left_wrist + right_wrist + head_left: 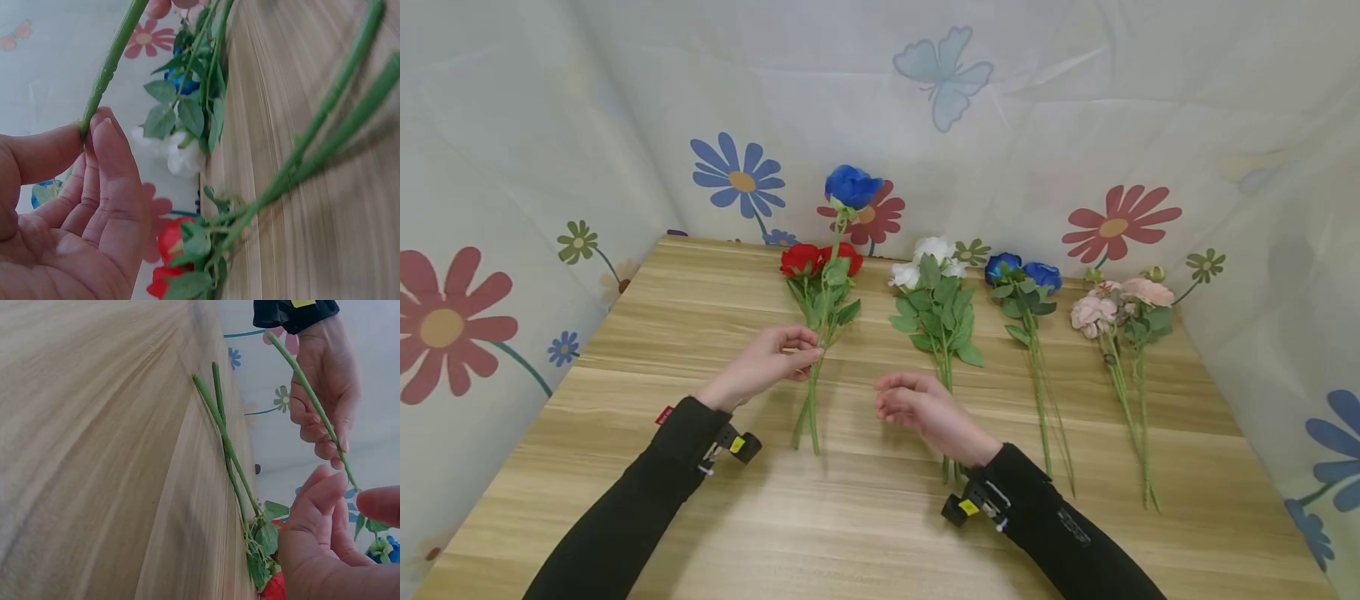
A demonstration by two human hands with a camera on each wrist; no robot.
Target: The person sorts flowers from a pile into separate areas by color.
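My left hand point(767, 362) pinches the green stem of a single blue rose point(852, 187) between thumb and fingertips, holding it upright above the table. In the left wrist view the stem point(114, 62) passes between thumb and index finger. My right hand point(932, 412) hovers to the right of that stem, its fingers loosely bent and apart from the thumb, holding nothing. Red roses point(801, 259) lie on the table behind the left hand, their stems pointing toward me. White flowers point(934, 248) with broad green leaves lie beyond the right hand.
Farther right on the wooden table point(865, 533) lie blue roses point(1041, 275) and a bunch of pale pink flowers point(1093, 315), stems toward me. A flower-printed white curtain point(1030, 150) stands behind the table and at both sides.
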